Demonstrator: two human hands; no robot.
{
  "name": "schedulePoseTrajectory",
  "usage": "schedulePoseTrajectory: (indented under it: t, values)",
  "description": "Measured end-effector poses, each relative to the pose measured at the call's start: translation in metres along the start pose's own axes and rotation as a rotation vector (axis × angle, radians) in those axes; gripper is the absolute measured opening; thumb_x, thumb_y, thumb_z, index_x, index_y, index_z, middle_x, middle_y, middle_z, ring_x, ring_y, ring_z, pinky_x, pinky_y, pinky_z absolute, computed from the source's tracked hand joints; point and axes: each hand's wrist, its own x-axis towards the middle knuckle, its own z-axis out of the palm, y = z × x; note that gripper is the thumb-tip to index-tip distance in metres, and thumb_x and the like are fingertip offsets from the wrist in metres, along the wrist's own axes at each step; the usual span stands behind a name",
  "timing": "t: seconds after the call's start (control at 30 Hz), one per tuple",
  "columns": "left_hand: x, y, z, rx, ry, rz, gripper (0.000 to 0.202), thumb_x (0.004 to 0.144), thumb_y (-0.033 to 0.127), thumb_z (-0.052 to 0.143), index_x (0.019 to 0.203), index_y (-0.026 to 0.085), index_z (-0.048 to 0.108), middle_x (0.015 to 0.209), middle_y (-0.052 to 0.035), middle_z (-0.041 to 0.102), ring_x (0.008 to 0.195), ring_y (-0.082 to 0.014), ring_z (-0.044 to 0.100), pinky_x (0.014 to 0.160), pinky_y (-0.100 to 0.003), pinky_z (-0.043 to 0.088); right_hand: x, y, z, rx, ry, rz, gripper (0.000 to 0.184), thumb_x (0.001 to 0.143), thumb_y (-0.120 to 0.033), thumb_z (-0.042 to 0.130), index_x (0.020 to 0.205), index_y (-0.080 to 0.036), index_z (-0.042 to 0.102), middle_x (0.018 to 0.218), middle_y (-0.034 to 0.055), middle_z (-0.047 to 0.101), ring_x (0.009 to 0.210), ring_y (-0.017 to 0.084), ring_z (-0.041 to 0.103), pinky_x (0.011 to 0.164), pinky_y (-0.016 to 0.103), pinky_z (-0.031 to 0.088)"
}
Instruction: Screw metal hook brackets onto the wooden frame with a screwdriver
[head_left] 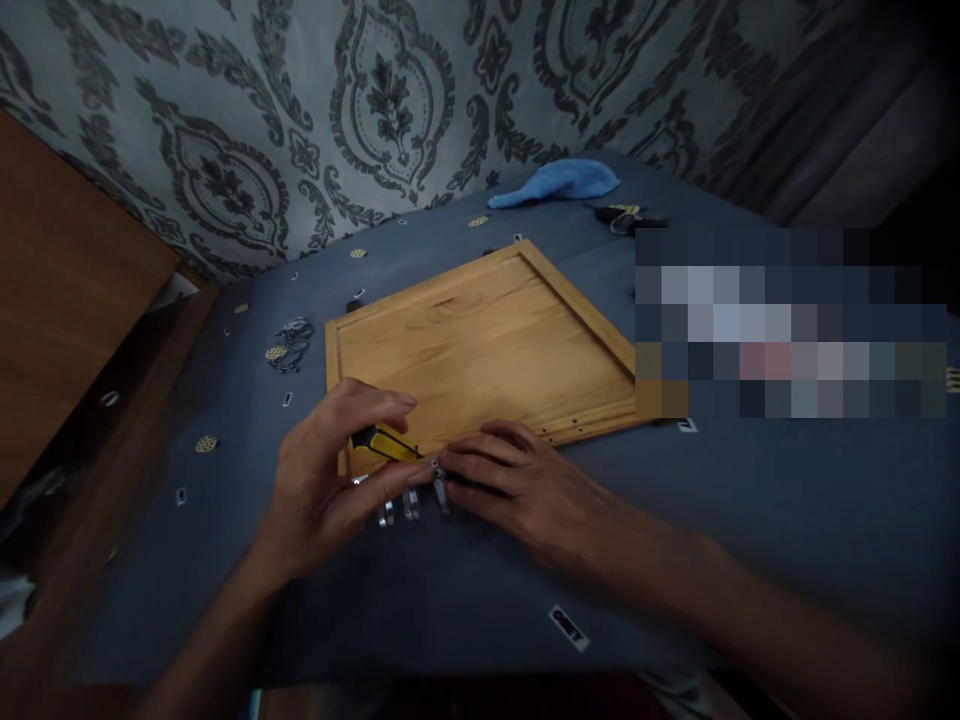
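Observation:
A wooden panel with a raised frame (480,350) lies on the bed-like dark blue cloth before me. At its near left corner, my left hand (330,480) has thumb and fingers apart. A yellow and black tool (386,443), apparently a screwdriver, shows in that gap; no finger is seen closed on it. The left thumb tip reaches a small metal fitting (440,488) at the panel's near edge. My right hand (525,485) has its fingertips pressed together on this fitting, partly hiding it. Other shiny metal fittings (410,503) stand beside it, left of my right fingers.
A blue cloth (562,183) and a dark tool-like object (628,218) lie at the back. Coiled grey cord or clear packing (291,342) rests left of the panel. A brown wooden cabinet (75,290) stands at the left. A pixelated patch hides the right side.

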Motion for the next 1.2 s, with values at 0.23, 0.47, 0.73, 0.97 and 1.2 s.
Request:
schedulePoseTrajectory:
  t: [0.23,0.47,0.73,0.97,1.2]
  values:
    - [-0.0062,0.0065,-0.0024,0.126,0.067,-0.142,0.04,0.089,0.03,0.078,0.125,0.032,0.061,0.113,-0.0019,0.072,0.093,-0.0191,0.071,0.09,-0.04,0.059,0.0004,-0.0003,-0.0003,0.017,-0.022,0.006,0.025,0.104,-0.016,0.046,0.118,-0.015,0.067,0.121,0.0092,0.074,0.114,0.024,0.062,0.098,0.042,0.046]
    - [-0.0031,0.0099,-0.0017,-0.019,0.106,-0.189,0.042,0.084,0.021,0.083,0.122,0.028,0.065,0.102,0.0002,0.072,0.089,-0.0167,0.076,0.087,-0.031,0.06,0.0014,-0.0002,-0.0019,0.012,-0.042,0.016,0.026,0.104,-0.016,0.047,0.12,-0.017,0.068,0.12,0.0095,0.074,0.114,0.023,0.062,0.098,0.043,0.047]
    - [-0.0043,0.0028,-0.0079,-0.021,0.05,-0.127,0.04,0.089,0.014,0.075,0.126,0.026,0.065,0.104,-0.0016,0.074,0.095,-0.017,0.074,0.094,-0.032,0.058,0.0007,-0.0002,-0.002,0.021,-0.045,0.016,0.025,0.105,-0.017,0.047,0.119,-0.015,0.067,0.121,0.0091,0.074,0.115,0.024,0.061,0.098,0.042,0.046]
    - [-0.0056,0.0024,-0.0028,0.14,0.137,0.015,0.05,0.084,0.016,0.082,0.129,0.029,0.065,0.111,-0.0006,0.075,0.094,-0.0169,0.072,0.086,-0.032,0.06,0.0007,-0.0003,0.0004,-0.001,-0.026,0.016,0.025,0.105,-0.018,0.047,0.117,-0.017,0.069,0.121,0.0081,0.074,0.116,0.023,0.061,0.1,0.043,0.045]
    - [-0.0075,0.0067,-0.0039,0.163,0.178,-0.103,0.049,0.082,0.018,0.084,0.126,0.032,0.069,0.111,0.0022,0.075,0.091,-0.0146,0.074,0.082,-0.027,0.062,0.001,-0.0005,-0.0019,0.011,-0.038,0.01,0.026,0.104,-0.016,0.048,0.119,-0.014,0.069,0.122,0.0106,0.073,0.115,0.024,0.06,0.098,0.045,0.047]
